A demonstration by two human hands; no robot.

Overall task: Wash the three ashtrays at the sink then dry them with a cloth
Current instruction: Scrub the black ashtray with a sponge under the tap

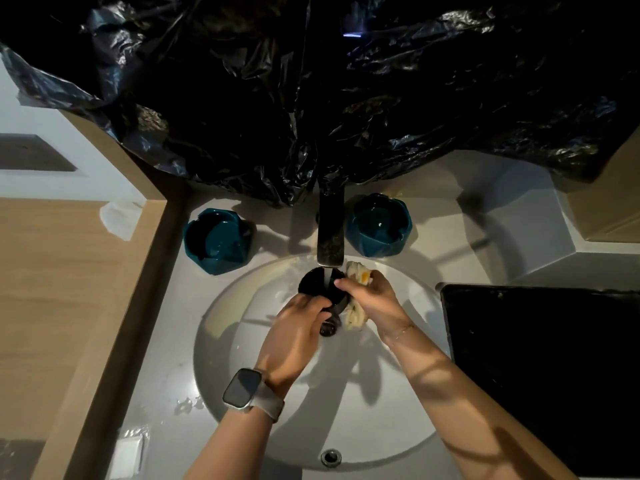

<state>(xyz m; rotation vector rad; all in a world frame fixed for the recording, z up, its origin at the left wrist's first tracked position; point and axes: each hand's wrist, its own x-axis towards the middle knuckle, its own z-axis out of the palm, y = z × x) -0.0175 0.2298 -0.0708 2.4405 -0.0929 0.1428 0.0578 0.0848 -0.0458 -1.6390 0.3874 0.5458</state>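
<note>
Over the white sink (239, 358), my left hand (294, 334) grips a dark ashtray (313, 282) under the water running from the black tap (330, 233). My right hand (370, 296) holds a wet yellowish cloth (356, 317) against the ashtray's right side, one finger on its rim. Two teal ashtrays stand on the counter behind the basin: one to the left of the tap (216, 239), one to the right (377, 225). Both lie apart from my hands.
Crumpled black plastic sheeting (311, 98) covers the wall above the tap. A black tray or board (540, 358) lies on the counter right of the basin. A wooden panel (69, 289) borders the left. The overflow hole (330, 457) sits at the basin's near rim.
</note>
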